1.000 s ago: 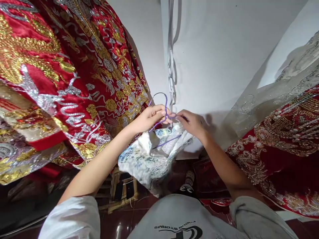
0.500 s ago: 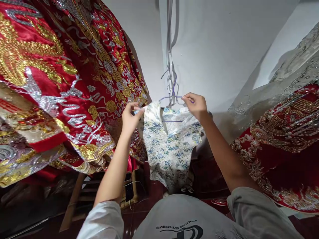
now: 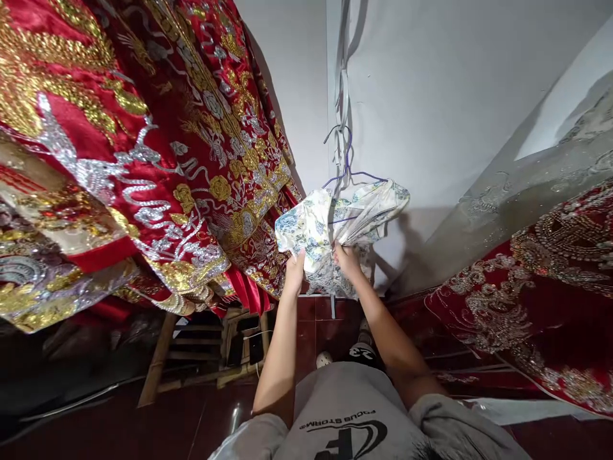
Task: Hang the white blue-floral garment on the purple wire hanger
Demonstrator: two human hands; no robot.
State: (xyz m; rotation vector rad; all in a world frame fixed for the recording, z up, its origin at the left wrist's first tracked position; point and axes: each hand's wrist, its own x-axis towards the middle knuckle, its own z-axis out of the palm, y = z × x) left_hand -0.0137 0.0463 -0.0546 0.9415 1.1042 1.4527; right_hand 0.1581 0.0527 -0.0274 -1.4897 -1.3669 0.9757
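Note:
A small white garment with a blue flower print (image 3: 330, 223) hangs on a purple wire hanger (image 3: 352, 172). The hanger's hook is caught on a white strap (image 3: 342, 96) running down the wall. My left hand (image 3: 294, 271) grips the garment's lower left part, fingers closed in the cloth. Close beside it, my right hand (image 3: 345, 259) holds the lower middle of the same garment. The fabric is bunched up above both hands.
A large red robe with gold and silver embroidery (image 3: 143, 147) hangs at the left. Another red beaded dress (image 3: 536, 300) and a sheer beaded fabric (image 3: 502, 204) fill the right. A wooden stool (image 3: 211, 351) stands on the dark red tiled floor below.
The hanger went up from my hands onto the strap. Both hands left the hanger's shoulders and dropped to the garment's lower part, gathering it.

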